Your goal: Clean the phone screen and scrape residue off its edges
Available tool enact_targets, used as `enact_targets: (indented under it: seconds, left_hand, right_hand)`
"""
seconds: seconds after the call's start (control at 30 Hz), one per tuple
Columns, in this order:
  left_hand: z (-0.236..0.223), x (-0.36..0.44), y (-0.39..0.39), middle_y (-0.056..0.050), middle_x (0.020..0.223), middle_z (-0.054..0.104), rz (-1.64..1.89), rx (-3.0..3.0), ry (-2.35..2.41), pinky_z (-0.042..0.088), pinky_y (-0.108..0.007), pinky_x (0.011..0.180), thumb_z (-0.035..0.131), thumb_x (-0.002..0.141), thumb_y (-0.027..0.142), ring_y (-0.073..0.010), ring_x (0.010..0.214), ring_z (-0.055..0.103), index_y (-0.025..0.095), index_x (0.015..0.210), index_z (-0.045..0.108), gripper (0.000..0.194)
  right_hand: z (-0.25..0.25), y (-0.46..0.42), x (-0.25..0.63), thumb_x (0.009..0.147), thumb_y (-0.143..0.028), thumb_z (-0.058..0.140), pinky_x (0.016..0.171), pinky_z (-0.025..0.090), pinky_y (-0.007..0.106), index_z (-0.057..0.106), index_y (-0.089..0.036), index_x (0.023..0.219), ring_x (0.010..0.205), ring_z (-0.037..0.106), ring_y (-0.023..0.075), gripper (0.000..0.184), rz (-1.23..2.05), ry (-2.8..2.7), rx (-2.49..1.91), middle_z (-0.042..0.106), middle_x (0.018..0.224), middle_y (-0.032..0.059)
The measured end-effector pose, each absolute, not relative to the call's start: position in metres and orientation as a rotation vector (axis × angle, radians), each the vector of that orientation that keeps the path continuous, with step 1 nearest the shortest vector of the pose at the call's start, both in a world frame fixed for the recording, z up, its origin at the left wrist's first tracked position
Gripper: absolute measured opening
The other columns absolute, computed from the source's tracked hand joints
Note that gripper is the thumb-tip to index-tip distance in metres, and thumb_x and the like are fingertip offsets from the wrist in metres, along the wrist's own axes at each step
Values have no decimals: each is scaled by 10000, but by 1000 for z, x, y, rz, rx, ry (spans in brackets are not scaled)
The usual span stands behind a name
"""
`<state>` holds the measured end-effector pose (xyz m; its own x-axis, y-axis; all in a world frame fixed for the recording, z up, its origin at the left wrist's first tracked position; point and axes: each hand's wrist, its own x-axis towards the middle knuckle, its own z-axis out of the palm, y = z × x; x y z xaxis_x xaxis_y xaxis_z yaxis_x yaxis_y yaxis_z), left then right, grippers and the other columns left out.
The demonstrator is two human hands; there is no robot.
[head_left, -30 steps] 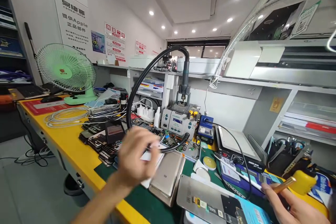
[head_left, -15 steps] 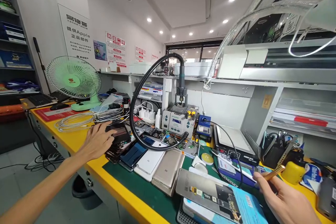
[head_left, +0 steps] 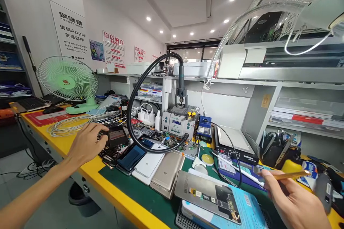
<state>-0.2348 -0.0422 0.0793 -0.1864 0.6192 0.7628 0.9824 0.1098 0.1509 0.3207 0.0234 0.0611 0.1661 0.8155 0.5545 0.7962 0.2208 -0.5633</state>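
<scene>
My left hand is at the left side of a dark, boxy object lying on a stack of phone parts. Its fingers are loosely curved, with thumb and forefinger apart; whether the fingertips still touch the box is unclear. At the lower right, my right hand pinches a slim gold-coloured tool, its tip pointing right. Left of that hand, a phone screen assembly with exposed flex cables lies on a blue-and-white box. A white stick-like tool passes close to my right fingertips.
Dark blue, white and gold phones lie on the green mat. A black hose arches up from the grey hot-air station. Behind are a blue soldering unit and a heating plate. A green fan stands left.
My left hand has drawn back leftward from the top of the dark boxy object. In my right hand, the gold tool has turned and reaches further right. The view has shifted slightly.
</scene>
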Motion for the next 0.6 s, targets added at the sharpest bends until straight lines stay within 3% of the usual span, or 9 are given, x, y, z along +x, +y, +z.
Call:
enact_targets:
  seconds: [0.07, 0.17, 0.3, 0.4, 0.5, 0.53, 0.6]
  left_hand:
    - [92, -214, -52, -46, 885, 628, -1007, -1566, -1817, 464, -395, 864, 456, 902, 240, -268, 895, 599, 221, 826, 538, 113]
    - [110, -170, -59, -10, 831, 586, -1121, -1788, -1690, 445, -324, 813, 497, 879, 204, -192, 788, 563, 222, 817, 505, 65]
    - [126, -102, -36, 5, 800, 571, -1206, -2321, -1511, 443, -282, 727, 487, 889, 267, -161, 758, 548, 218, 805, 514, 101]
    - [127, -54, 0, 31, 767, 612, -1150, -2715, -1426, 445, -258, 684, 521, 880, 279, -141, 727, 570, 220, 781, 556, 120]
    - [118, -11, 36, 46, 739, 642, -1016, -3021, -1367, 439, -245, 614, 561, 880, 298, -131, 670, 568, 223, 773, 608, 138]
    - [113, -1, 45, 49, 724, 641, -972, -3090, -1351, 431, -245, 595, 565, 882, 303, -130, 652, 561, 225, 777, 623, 144]
    - [104, 14, 56, 50, 722, 644, -900, -3183, -1322, 425, -252, 607, 571, 880, 291, -132, 656, 559, 230, 795, 651, 132]
  right_hand:
    - [60, 22, 323, 811, -664, 515, 491, 488, 355, 689, -226, 633, 500, 616, 252, 504, 94, -1590, -1587, 676, 559, 53]
    - [59, 16, 315, 814, -651, 550, 589, 506, 370, 685, -219, 676, 598, 652, 262, 474, 153, -1541, -1532, 711, 638, 64]
    - [64, 4, 286, 880, -614, 572, 508, 471, 320, 682, -189, 901, 481, 557, 188, 439, 506, -1394, -1340, 652, 557, 15]
    - [76, 4, 263, 842, -501, 705, 545, 517, 256, 646, -183, 866, 497, 583, 167, 325, 858, -1264, -1101, 512, 390, -50]
    - [87, 10, 247, 800, -466, 734, 351, 395, 194, 619, -182, 813, 419, 549, 137, 307, 1081, -1204, -1039, 540, 426, -50]
    - [88, 13, 243, 791, -448, 724, 318, 370, 191, 611, -179, 805, 386, 537, 120, 292, 1137, -1201, -1043, 615, 516, -27]
    - [88, 15, 237, 782, -402, 680, 278, 325, 179, 597, -177, 761, 321, 490, 98, 241, 1252, -1198, -1042, 614, 520, -30]
